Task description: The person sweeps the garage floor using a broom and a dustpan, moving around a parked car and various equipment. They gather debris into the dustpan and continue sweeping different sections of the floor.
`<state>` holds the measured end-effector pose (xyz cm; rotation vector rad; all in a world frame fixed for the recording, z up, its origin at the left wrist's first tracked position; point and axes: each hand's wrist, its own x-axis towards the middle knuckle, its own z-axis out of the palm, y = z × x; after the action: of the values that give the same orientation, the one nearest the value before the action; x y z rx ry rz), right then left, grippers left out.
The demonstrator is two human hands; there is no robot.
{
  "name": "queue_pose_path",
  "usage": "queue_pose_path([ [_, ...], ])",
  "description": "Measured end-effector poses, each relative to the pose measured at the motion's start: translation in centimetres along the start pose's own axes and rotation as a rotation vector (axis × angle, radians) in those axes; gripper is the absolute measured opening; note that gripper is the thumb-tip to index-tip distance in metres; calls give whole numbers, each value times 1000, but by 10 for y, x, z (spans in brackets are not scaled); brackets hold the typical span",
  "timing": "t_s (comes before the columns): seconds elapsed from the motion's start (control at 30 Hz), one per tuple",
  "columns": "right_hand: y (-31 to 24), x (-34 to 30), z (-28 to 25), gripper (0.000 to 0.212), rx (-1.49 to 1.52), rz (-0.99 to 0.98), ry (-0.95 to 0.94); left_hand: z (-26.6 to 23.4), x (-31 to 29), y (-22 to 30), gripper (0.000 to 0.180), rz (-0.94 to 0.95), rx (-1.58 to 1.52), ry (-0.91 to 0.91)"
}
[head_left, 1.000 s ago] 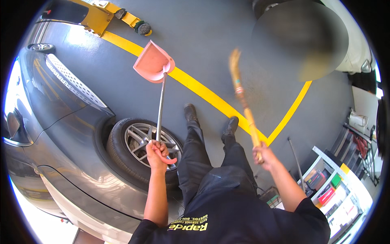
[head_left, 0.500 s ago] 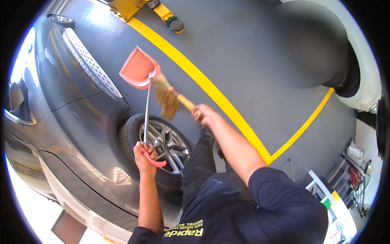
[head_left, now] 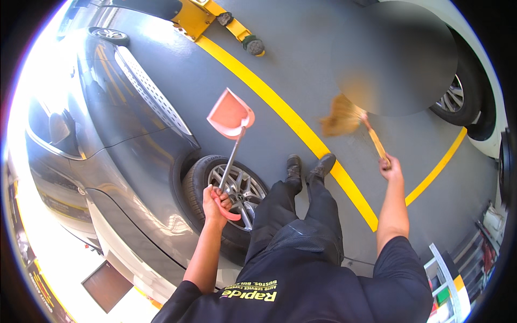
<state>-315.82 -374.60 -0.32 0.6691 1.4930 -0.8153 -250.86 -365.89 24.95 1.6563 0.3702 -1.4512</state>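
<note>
My left hand (head_left: 216,204) is wrapped round the handle of a long-handled dustpan (head_left: 231,114). Its pink scoop is held out in front of me, beside the grey car's front wheel, with a metal shaft leading back to a curved pink grip. Out to the right, my right hand (head_left: 391,167) grips the short yellowish handle of a straw broom (head_left: 342,117). The bristles fan toward the left and are smeared by motion. Broom and dustpan are well apart, with a yellow floor line between them.
A grey car (head_left: 129,151) stands close on my left. The yellow floor line (head_left: 280,110) crosses the grey floor. Ahead is a yellow lift arm (head_left: 229,20). A white car (head_left: 484,126) is at the right, partly behind a blurred patch. A metal ladder (head_left: 444,274) stands lower right.
The broom has swung right, away from the dustpan, as my right arm moved outward. The dustpan has shifted right in the picture, and my view has turned so both shoes show.
</note>
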Motion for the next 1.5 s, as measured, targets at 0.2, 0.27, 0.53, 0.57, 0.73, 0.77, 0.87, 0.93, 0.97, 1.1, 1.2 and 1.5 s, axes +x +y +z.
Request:
queue_pose_path([
  [0.2,-23,-46,-59,22,-53,-142,126,31,22,13,37,4,48,33],
  [0.27,-9,-72,-46,21,-185,-119,154,35,35,31,37,30,49,39],
  [0.53,149,-222,120,69,-785,-109,-12,53,132,126,36,194,55,40],
  [0.57,164,-234,152,69,-823,-40,-62,52,147,142,36,214,57,35],
  [0.73,230,-237,312,69,-978,345,-411,20,187,200,35,288,42,59],
  [0.77,248,-221,345,67,-982,380,-490,14,192,208,35,331,76,67],
  [0.87,330,-153,447,60,-1165,310,-526,6,202,214,34,352,152,54],
  [0.93,389,-101,521,52,-1166,265,-685,1,209,217,35,363,151,74],
  [0.97,419,-79,557,35,-1221,194,-623,-3,211,219,35,358,141,86],
  [1.1,469,-2,679,12,-1279,124,-537,-29,211,225,36,379,167,90],
  [1.2,437,34,740,22,-990,179,-403,-50,209,224,36,367,261,79],
  [1.5,281,44,615,33,-386,270,-228,-49,215,210,36,205,325,67],
])
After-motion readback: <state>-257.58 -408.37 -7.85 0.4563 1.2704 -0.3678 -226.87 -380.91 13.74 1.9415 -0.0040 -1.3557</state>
